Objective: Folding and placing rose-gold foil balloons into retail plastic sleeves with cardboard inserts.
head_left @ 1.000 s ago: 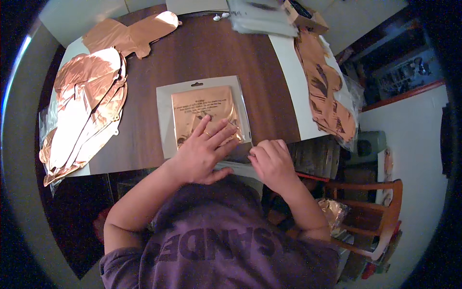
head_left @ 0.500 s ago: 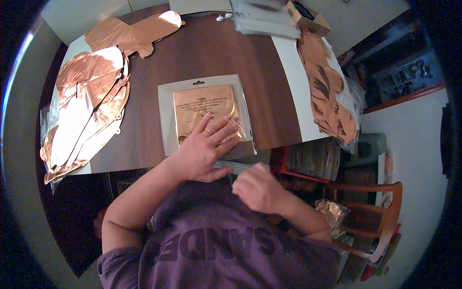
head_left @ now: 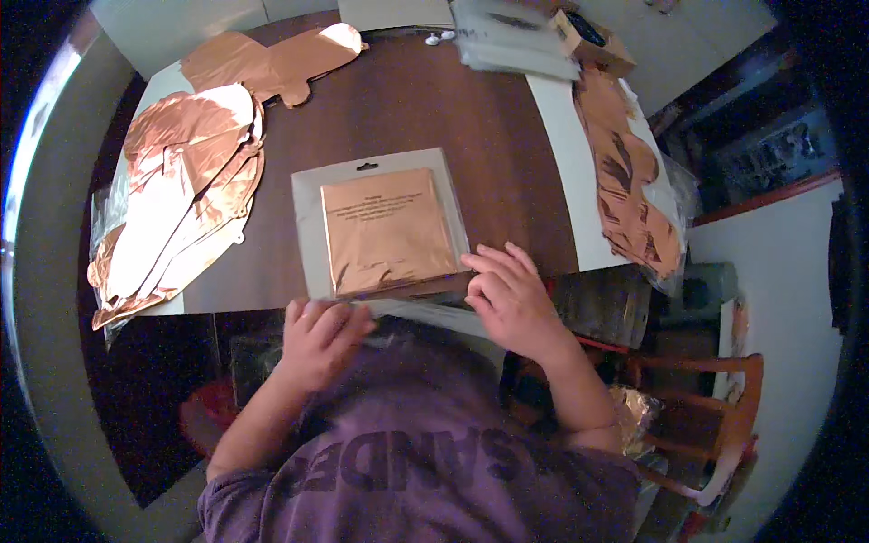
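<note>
Left hand (head_left: 322, 338) (blurred) and right hand (head_left: 516, 309) curl beside copper packet (head_left: 389, 237); grip unclear.

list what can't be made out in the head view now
Left hand: head view; blurred, its curled fingers hide any grip.
Right hand: head view; too small to tell whether its fingertips touch the copper packet.
Clear sleeves: head view; blurred, cut off by the upper edge.
Foil bundle: head view; partly hidden by the right forearm.

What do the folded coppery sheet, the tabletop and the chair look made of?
Folded coppery sheet: probably glossy metallised film, given its bright creases. Tabletop: dark, satin wood or laminate, from its streaks. Chair: likely varnished wood, brown with a sheen.
</note>
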`<action>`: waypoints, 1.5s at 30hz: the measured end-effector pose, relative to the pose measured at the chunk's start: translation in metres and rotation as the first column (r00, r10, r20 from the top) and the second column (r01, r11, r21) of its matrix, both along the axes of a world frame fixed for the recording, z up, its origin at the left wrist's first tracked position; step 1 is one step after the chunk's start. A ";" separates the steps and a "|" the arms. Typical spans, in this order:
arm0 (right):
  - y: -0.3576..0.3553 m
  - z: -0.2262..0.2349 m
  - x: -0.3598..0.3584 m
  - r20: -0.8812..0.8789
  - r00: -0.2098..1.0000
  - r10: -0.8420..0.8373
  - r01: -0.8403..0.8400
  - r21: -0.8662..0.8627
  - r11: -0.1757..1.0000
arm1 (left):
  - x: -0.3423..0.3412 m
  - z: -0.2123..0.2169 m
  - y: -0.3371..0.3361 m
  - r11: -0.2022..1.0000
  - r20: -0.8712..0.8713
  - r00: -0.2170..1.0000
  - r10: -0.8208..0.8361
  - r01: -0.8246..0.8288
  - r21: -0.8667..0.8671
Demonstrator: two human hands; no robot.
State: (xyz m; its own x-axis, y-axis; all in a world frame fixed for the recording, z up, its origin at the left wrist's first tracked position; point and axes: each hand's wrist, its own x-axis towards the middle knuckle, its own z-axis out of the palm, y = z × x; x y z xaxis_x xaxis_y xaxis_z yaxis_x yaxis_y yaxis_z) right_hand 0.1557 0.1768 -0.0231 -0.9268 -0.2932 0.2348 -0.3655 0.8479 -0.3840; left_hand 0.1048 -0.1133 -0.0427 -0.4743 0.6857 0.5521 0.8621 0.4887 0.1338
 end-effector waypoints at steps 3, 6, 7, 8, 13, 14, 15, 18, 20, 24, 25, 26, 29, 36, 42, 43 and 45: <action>-0.004 0.008 0.000 0.012 1.000 -0.002 0.002 0.061 0.998 | 0.019 -0.034 -0.066 0.956 0.036 0.966 0.255 -0.258 0.142; -0.009 0.011 0.003 -0.004 1.000 -0.002 0.002 0.066 0.998 | 0.054 -0.106 -0.154 0.679 0.274 0.669 0.691 -0.731 0.073; -0.009 0.010 0.005 -0.014 1.000 -0.024 0.025 0.063 0.998 | 0.069 -0.131 -0.185 0.633 0.355 0.587 0.728 -0.774 -0.019; -0.009 0.008 0.005 -0.017 1.000 -0.014 0.015 0.060 0.998 | 0.084 -0.155 -0.215 0.586 0.426 0.494 0.758 -0.803 -0.112; -0.012 0.004 0.008 0.014 0.998 -0.064 0.064 0.009 0.998 | 0.112 -0.241 -0.271 0.301 0.894 -0.148 0.423 -0.908 -0.293; -0.013 0.003 0.008 0.013 0.998 -0.064 0.064 0.008 0.998 | 0.106 -0.253 -0.263 0.263 0.959 -0.099 0.266 -0.949 -0.171; -0.012 0.003 0.009 0.018 0.998 -0.065 0.065 0.003 0.998 | 0.115 -0.268 -0.265 0.207 0.994 -0.034 0.101 -0.977 -0.055; -0.011 0.009 0.014 0.043 0.998 -0.052 0.052 -0.005 0.999 | 0.130 -0.308 -0.292 -0.084 0.911 0.225 -0.346 -0.974 0.209; -0.005 0.015 0.009 0.045 0.999 -0.023 0.024 -0.029 0.999 | 0.111 -0.314 -0.359 -0.338 0.720 0.452 -0.527 -0.888 0.311; -0.005 0.005 0.013 0.037 0.999 -0.035 0.035 -0.004 0.999 | 0.079 -0.278 -0.321 -0.533 0.457 0.527 -0.716 -0.836 0.129; -0.006 0.003 0.013 0.033 0.998 -0.046 0.046 -0.005 0.999 | 0.063 -0.245 -0.290 -0.556 0.387 0.524 -0.759 -0.831 0.037; -0.005 0.003 0.012 0.033 0.998 -0.046 0.046 -0.007 0.999 | 0.053 -0.209 -0.266 -0.573 0.315 0.530 -0.787 -0.818 -0.054; -0.007 0.004 0.014 0.008 1.000 -0.020 0.021 -0.039 0.999 | 0.075 -0.231 -0.257 -0.227 0.453 0.255 -0.854 -0.967 0.116; -0.002 0.000 0.011 -0.066 0.998 -0.001 0.001 0.005 1.000 | -0.002 -0.112 -0.217 -0.596 0.421 0.616 -0.665 -0.778 0.198; -0.006 -0.011 0.013 -0.086 0.996 0.031 -0.017 0.163 0.986 | 0.016 -0.115 -0.204 0.173 0.962 -0.018 -0.271 -0.985 0.030; -0.004 -0.011 0.014 -0.117 0.992 0.049 -0.029 0.167 0.985 | 0.029 -0.109 -0.202 0.150 0.963 -0.009 -0.269 -0.988 0.032; 0.003 -0.016 0.002 -0.113 0.993 0.042 -0.025 0.148 0.989 | 0.047 -0.111 -0.208 0.173 0.954 0.008 -0.299 -0.983 0.062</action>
